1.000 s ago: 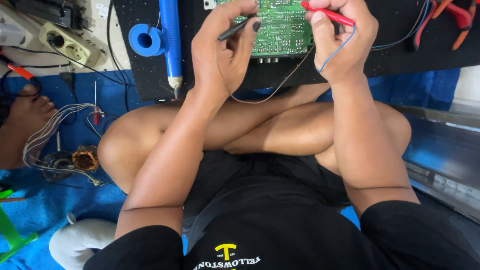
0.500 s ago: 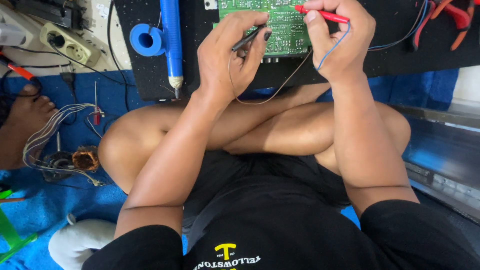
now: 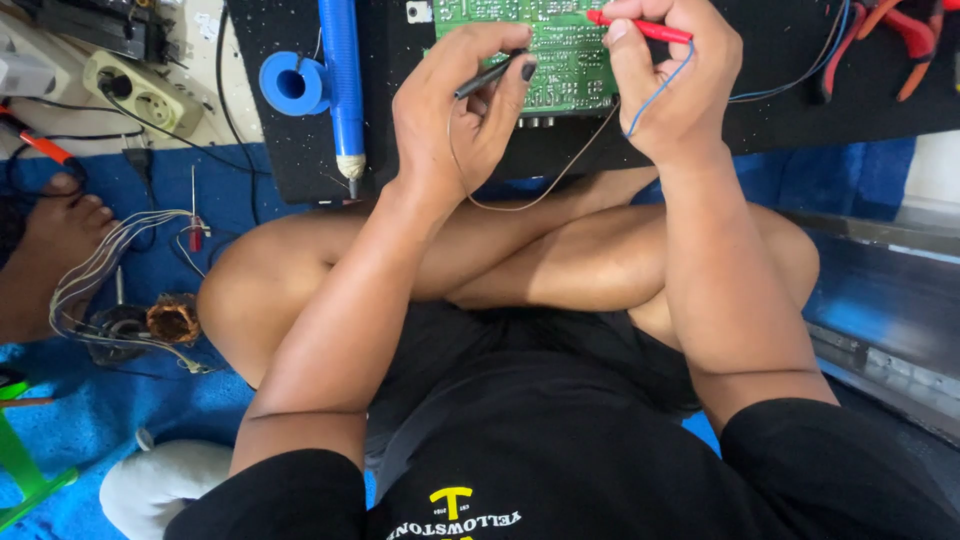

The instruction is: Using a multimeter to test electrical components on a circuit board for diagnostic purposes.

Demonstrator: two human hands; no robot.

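Head view: the left hand [image 3: 455,120] pinches a black probe [image 3: 488,76], the right hand [image 3: 670,85] grips a red probe [image 3: 640,27], both tips over the green circuit board [image 3: 540,45] on the black worktop [image 3: 780,90]. Looks like testing in progress; steady tip contact counts next.

A circuit board [image 3: 560,50] lies on a mat [image 3: 780,100], both hands over it. Left of the board lies a solder pump [image 3: 340,90]; pliers [image 3: 900,40] lie right; a power strip [image 3: 140,95] lies far left.
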